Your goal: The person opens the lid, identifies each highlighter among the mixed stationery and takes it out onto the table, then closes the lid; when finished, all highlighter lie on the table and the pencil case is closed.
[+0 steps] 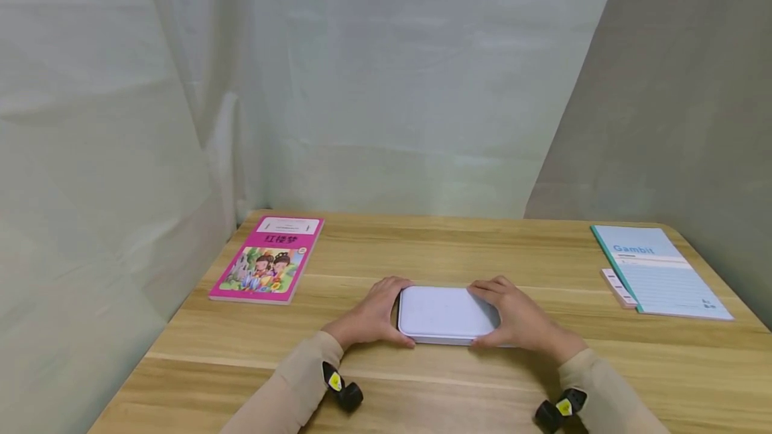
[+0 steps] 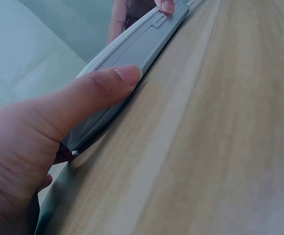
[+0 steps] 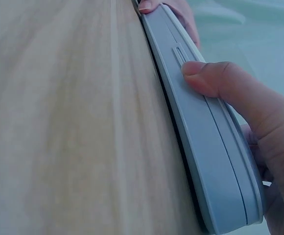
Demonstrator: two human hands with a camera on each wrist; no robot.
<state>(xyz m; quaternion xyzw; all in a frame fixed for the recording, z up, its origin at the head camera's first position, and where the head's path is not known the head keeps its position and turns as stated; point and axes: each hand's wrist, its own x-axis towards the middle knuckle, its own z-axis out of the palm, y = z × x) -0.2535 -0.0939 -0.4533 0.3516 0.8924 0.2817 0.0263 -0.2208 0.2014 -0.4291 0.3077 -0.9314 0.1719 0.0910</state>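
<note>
A flat white case (image 1: 447, 313) with rounded corners lies on the wooden table, its long side facing me. Along its front wall run a thin seam and a small slotted catch (image 3: 179, 55), as the right wrist view shows. My left hand (image 1: 378, 313) grips the case's left end, thumb against the front wall and fingers round the back. At the opposite end my right hand (image 1: 517, 317) holds it likewise, with the thumb (image 3: 201, 81) beside the catch. Most of the fingers behind the case are hidden in the wrist views.
At the left of the table (image 1: 386, 380) lies a pink picture-cover book (image 1: 265, 263). On the right a light blue "Gambit" notebook (image 1: 663, 273) lies partly over a small pale pink-and-white item (image 1: 618, 288). Pale curtains (image 1: 422, 86) hang behind the table and along its left side.
</note>
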